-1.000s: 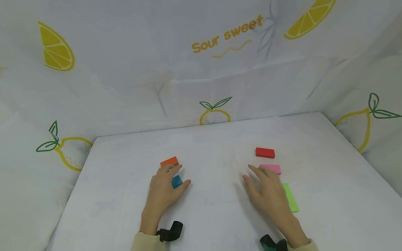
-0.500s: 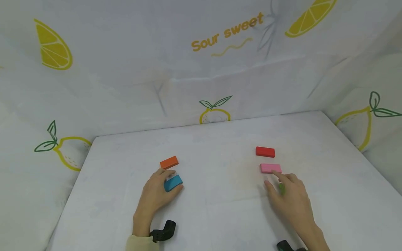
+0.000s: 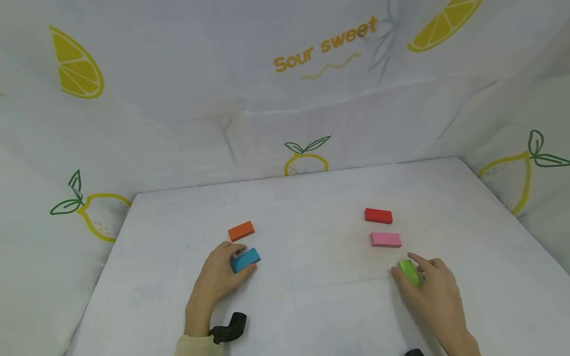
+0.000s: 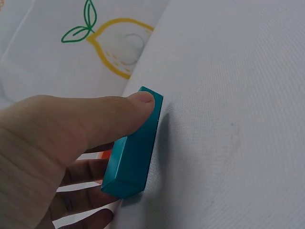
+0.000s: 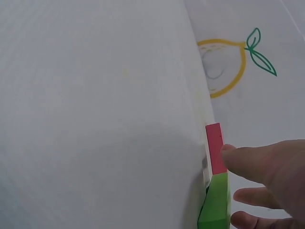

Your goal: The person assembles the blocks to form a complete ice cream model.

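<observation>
In the head view my left hand (image 3: 218, 274) is at a blue rectangular block (image 3: 246, 260) on the left of the white table. The left wrist view shows the thumb pressed on one long face of this blue block (image 4: 133, 152), with fingers behind it. On the right, a lime-green block (image 3: 408, 273) lies between the spread thumb and fingers of my right hand (image 3: 438, 291). The right wrist view has the green block (image 5: 217, 205) close to those fingers, which are not closed round it. Part of the green block is hidden by the hand in the head view.
An orange block (image 3: 241, 231) lies just beyond the left hand. Beyond the right hand are a pink block (image 3: 386, 240) and, farther back, a red block (image 3: 378, 216). A white lemon-print cloth (image 3: 187, 133) rises behind the white table (image 3: 307, 207).
My right hand has moved right and nearer to me, from beside the pink block to around the green block. The left hand has drawn back slightly and closed in on the blue block.
</observation>
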`<state>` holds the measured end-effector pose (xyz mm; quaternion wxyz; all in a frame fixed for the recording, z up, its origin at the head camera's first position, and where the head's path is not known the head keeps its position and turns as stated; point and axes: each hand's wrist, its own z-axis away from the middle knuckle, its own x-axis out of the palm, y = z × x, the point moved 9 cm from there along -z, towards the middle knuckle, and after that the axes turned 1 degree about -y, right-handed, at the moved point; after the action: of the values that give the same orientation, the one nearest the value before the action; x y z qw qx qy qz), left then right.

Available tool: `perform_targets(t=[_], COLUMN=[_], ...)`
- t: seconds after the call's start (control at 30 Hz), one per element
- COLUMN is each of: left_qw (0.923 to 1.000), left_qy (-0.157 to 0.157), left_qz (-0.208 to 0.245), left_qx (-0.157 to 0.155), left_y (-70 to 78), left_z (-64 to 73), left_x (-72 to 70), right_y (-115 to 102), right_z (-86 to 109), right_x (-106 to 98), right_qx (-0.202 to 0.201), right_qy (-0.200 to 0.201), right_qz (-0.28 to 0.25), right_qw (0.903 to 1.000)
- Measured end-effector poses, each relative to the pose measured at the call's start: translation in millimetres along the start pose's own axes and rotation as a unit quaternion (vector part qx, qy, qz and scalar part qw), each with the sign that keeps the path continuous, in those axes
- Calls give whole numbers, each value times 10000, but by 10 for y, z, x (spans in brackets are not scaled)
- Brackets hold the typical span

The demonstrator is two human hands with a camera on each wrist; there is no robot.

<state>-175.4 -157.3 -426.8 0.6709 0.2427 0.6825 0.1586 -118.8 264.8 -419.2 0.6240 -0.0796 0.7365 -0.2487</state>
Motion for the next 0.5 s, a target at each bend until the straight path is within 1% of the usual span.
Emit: perform_targets(t=[0.13,0.23,0.43,0.5], left_qw=[10000,9999,9999,9999], left_qy=[-27,-21,-67,-85], left_qz=[-21,-65,-22,20], left_qx=[33,78,119,93], left_y=[4,9,2,-8], left_z=[-4,-2,5,9], left_x=[2,-1,-10,-17], right_y=[63,96,139,147], right_z=[2,-3,-25,-27], right_x=[27,50,100,107], right_qx=[269,399,506,520], right_qy=[-234,-453,-861,-918], right_qz=[25,37,60,74], right_qw=[9994,9982,9950,9944])
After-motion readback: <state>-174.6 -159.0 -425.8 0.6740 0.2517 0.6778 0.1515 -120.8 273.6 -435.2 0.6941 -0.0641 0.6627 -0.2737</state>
